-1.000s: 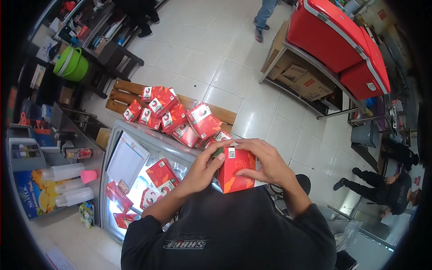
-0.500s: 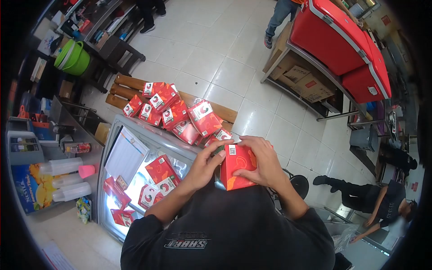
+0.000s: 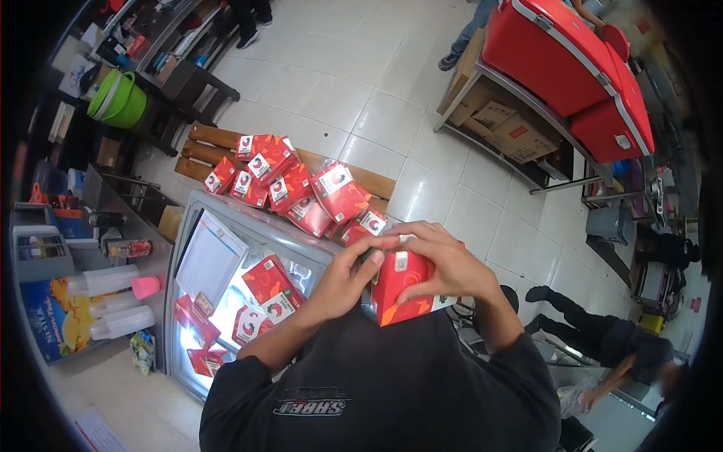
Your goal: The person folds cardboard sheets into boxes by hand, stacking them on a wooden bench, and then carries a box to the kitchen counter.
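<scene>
Close to my chest I hold a red carton box with a small printed code on its upper face. My left hand grips its left edge, thumb near the top corner. Over the top and right side curls my right hand, its thumb lying across the front face. Just beyond my hands, a heap of similar red boxes rests on a wooden bench. More red boxes lie on the glass-topped freezer to my left.
A white paper sheet lies on the freezer. Stacked plastic cups stand on the left counter, near a green bucket. Large red coolers sit on a metal table at the right. A co-worker is at lower right.
The box in my hands has turned and tilted, showing a white patch at its lower right. My right hand has shifted further over its top. The co-worker at lower right has bent lower.
</scene>
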The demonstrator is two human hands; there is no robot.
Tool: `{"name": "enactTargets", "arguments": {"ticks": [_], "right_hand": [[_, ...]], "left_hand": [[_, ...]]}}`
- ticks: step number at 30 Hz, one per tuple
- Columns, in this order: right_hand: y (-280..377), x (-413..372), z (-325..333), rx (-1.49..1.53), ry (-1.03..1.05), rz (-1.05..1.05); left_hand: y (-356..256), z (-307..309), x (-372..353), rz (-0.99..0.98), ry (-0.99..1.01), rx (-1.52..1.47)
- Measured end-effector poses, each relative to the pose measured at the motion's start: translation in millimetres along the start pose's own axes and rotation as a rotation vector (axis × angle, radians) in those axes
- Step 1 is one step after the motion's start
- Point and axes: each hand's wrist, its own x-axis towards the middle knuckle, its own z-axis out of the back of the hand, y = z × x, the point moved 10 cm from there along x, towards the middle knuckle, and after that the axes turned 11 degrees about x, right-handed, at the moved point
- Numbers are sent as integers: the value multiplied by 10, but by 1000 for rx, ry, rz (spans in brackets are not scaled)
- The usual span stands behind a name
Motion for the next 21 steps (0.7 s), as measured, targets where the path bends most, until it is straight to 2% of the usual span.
{"name": "enactTargets", "arguments": {"ticks": [1, 4, 6, 8, 9, 10, 12, 15, 18, 19, 21], "right_hand": [[142, -24, 56, 13, -86, 137], [313, -234, 142, -27, -129, 234], [479, -314, 182, -60, -153, 217], [432, -434, 7, 23, 81, 171], [554, -416, 40, 22, 46, 259], [538, -403, 66, 22, 45, 251], [635, -424, 38, 120, 124, 366], [625, -451, 75, 259, 115, 422], [575, -323, 179, 142, -1, 344], [612, -296, 185, 150, -7, 391], [582, -272, 202, 153, 5, 396]], "left_hand": [[60, 46, -2, 6, 5, 14], [105, 127, -28, 59, -15, 5], [150, 132, -76, 121, -21, -23], [138, 49, -81, 125, 82, -19], [46, 8, -95, 65, 145, 3], [29, -3, -90, 67, 150, -2], [-37, -86, -94, 29, 233, -74], [137, 24, -13, 49, 186, -71], [242, 22, -27, 27, 126, -75], [225, 35, -37, 24, 122, -76], [348, -36, -99, 197, 238, -100]]}}
